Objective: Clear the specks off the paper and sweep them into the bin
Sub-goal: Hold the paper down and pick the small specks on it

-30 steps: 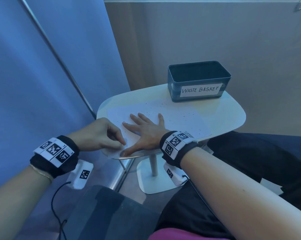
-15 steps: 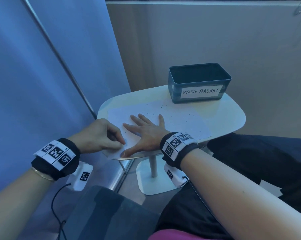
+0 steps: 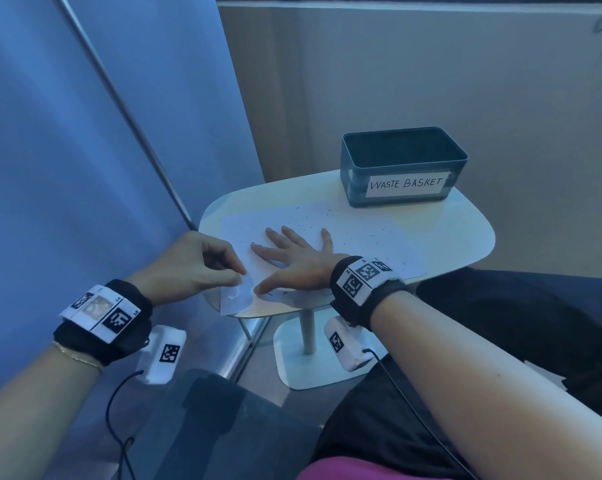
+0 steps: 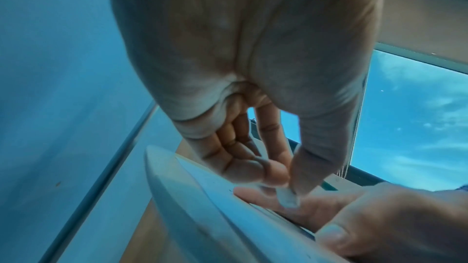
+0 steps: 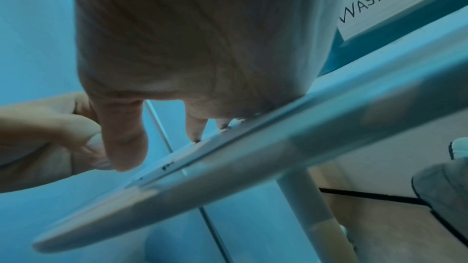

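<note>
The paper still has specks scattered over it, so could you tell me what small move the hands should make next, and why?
Probably lift the near corner a little. The left hand already pinches that corner of the paper, the right hand lies flat on the sheet, and specks lie between it and the waste basket, so tilting should slide them that way.

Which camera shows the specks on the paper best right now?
The head view: specks lie scattered over the whole paper, short of the waste basket. The right wrist view shows a few specks edge-on by the right hand. The left wrist view barely shows any.
</note>
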